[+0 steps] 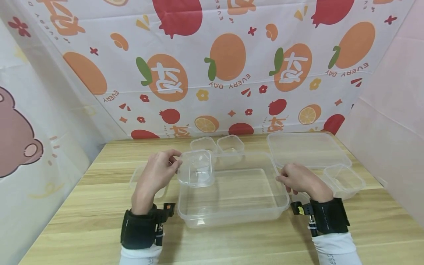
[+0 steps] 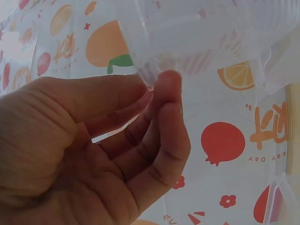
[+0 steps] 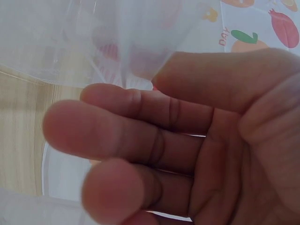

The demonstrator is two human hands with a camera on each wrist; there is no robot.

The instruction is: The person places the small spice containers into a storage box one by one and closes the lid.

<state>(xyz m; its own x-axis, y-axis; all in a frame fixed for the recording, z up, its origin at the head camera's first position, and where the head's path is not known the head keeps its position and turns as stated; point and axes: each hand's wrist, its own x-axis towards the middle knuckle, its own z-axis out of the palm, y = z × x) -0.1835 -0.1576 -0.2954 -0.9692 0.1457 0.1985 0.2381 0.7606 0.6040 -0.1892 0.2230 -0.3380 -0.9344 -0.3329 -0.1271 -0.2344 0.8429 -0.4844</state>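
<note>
My left hand (image 1: 157, 173) pinches the left edge of a small clear plastic container (image 1: 195, 170) between thumb and fingers. That small container overlaps the back left corner of a large clear rectangular container (image 1: 232, 214) in the head view. From the left wrist, the thumb and fingertips close on the small container's clear rim (image 2: 150, 82). At the large container's right side, my right hand (image 1: 303, 181) grips the rim with its thumb and index finger. The other fingers of that hand (image 3: 154, 140) curl loosely below the edge, seen in the right wrist view.
Two small clear containers (image 1: 230, 144) stand behind the large one. A wide clear lid (image 1: 308, 149) lies at the back right, with another small container (image 1: 344, 180) in front of it. Small clear lids (image 1: 160, 193) lie partly hidden by the left hand. A fruit-print cloth (image 1: 228, 99) hangs behind the table.
</note>
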